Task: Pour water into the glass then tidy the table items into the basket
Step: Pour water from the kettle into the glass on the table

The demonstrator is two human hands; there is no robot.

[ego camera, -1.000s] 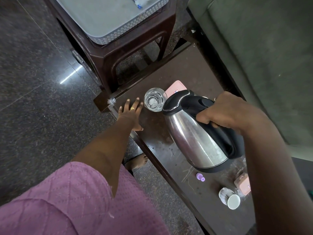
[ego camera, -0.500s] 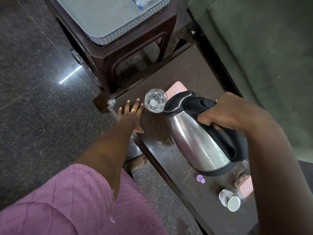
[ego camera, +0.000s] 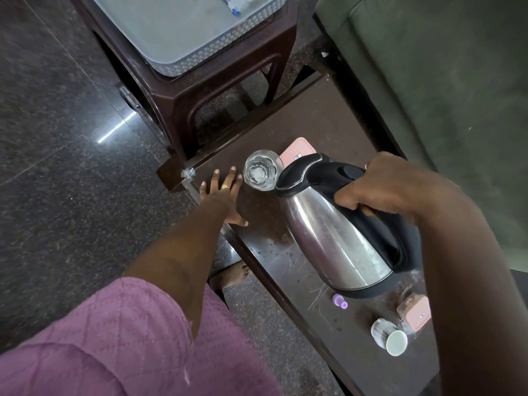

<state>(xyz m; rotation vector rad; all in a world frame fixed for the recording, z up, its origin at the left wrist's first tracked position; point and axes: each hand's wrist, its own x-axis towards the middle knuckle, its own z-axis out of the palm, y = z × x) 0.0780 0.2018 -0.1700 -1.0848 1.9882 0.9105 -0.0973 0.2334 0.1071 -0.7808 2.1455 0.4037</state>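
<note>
A clear glass point(ego camera: 260, 170) stands upright on the dark wooden table point(ego camera: 323, 121), with water inside it. My right hand point(ego camera: 385, 187) grips the black handle of a steel kettle point(ego camera: 334, 235), which is tilted with its spout over the glass rim. My left hand point(ego camera: 225, 195) lies flat on the table just left of the glass, fingers spread, holding nothing. The grey basket point(ego camera: 183, 27) sits on a brown plastic stool at the top.
A pink lid point(ego camera: 297, 151) lies behind the glass. Near the table's right end are a small purple cap point(ego camera: 340, 301), a white cup on its side point(ego camera: 390, 335) and a pink box point(ego camera: 414, 311). A green sofa point(ego camera: 443, 81) borders the far side.
The kettle has tipped further forward, bringing its spout over the glass rim. My left hand stays flat beside the glass.
</note>
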